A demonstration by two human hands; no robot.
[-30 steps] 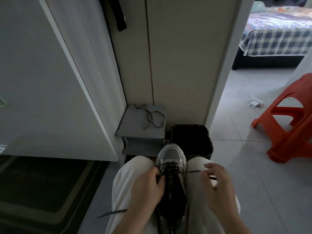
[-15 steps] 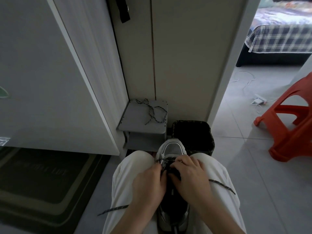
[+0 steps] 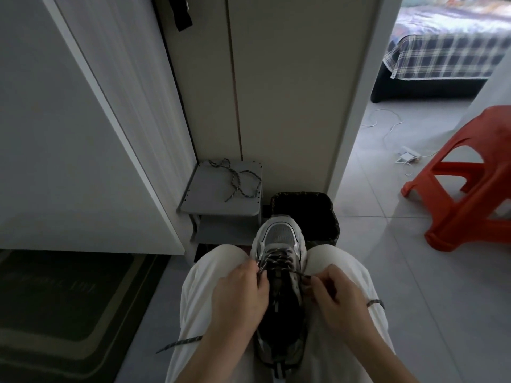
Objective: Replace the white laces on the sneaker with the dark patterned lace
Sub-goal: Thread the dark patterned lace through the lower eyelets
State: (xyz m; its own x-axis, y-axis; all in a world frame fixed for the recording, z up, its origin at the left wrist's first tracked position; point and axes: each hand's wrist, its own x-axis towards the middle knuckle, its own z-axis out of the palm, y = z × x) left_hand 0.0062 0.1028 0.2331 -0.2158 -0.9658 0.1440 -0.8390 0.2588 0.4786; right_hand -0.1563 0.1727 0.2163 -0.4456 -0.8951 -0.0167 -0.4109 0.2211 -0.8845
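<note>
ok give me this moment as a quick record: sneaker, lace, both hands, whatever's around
sneaker: between the person's knees, toe pointing away
dark patterned lace: crossed through the eyelets nearest the toe, one end trailing by each thigh
left hand: grips the sneaker's left side by the eyelets
right hand: pinches the lace, drawn taut to the right
spare lace: loose on the grey shelf
black bin: just beyond the toe
orange stool: on the floor to the right
</note>
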